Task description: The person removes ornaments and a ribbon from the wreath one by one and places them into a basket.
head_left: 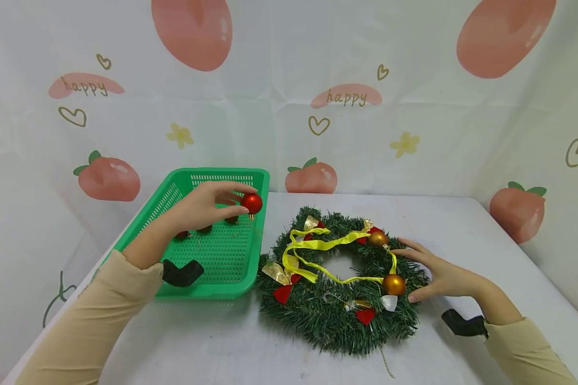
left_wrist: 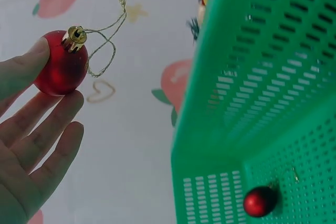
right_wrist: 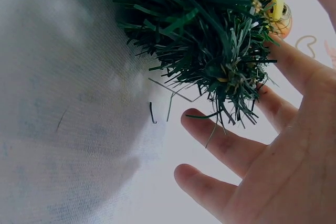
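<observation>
A shiny red Christmas ball point(head_left: 252, 203) is pinched between the thumb and fingers of my left hand point(head_left: 207, 203), above the green basket point(head_left: 250, 283). In the left wrist view the ball's gold cap faces up and a thin gold string loop trails from it. At the right edge of the green tinsel wreath point(head_left: 342, 334), my right hand point(head_left: 445, 278) lies with fingers spread, fingertips at the tinsel. Near those fingers two gold balls point(head_left: 394, 284) sit on the wreath, and a yellow ribbon point(head_left: 318, 245) lies loosely across it.
Several dark red balls point(head_left: 183, 235) lie in the basket on the left. Red and gold bows point(head_left: 279, 272) dot the wreath. A gold string point(head_left: 387, 363) hangs off its front onto the white table point(head_left: 212, 342). Behind stands a fruit-printed cloth point(head_left: 270, 133).
</observation>
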Demonstrator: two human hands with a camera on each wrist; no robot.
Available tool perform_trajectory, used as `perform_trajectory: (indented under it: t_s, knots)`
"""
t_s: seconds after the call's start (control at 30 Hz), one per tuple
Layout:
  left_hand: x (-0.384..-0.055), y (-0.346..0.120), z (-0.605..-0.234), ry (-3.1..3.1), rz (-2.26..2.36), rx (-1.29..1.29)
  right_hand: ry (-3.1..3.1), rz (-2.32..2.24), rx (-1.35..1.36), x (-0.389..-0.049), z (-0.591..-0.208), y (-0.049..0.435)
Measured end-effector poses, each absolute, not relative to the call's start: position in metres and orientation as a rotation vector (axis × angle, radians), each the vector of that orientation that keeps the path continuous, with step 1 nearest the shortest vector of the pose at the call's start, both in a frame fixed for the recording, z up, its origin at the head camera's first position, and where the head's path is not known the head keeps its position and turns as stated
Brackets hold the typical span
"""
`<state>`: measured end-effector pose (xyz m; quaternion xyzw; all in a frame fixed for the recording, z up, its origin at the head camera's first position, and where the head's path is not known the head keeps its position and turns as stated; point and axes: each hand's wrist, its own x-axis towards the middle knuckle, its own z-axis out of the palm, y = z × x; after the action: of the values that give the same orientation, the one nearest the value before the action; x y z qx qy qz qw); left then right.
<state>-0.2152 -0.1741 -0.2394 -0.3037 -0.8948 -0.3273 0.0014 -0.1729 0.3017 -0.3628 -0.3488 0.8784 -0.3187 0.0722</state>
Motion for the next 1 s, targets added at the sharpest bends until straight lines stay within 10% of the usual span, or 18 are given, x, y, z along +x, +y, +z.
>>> perform_trajectory:
  t_s: [1.0]
  knots:
    - [-0.262, -0.218, -0.263, -2.961, -1.006, -0.626, 2.628, -0.956, -1.043, -0.173, -0.361, 0.301]
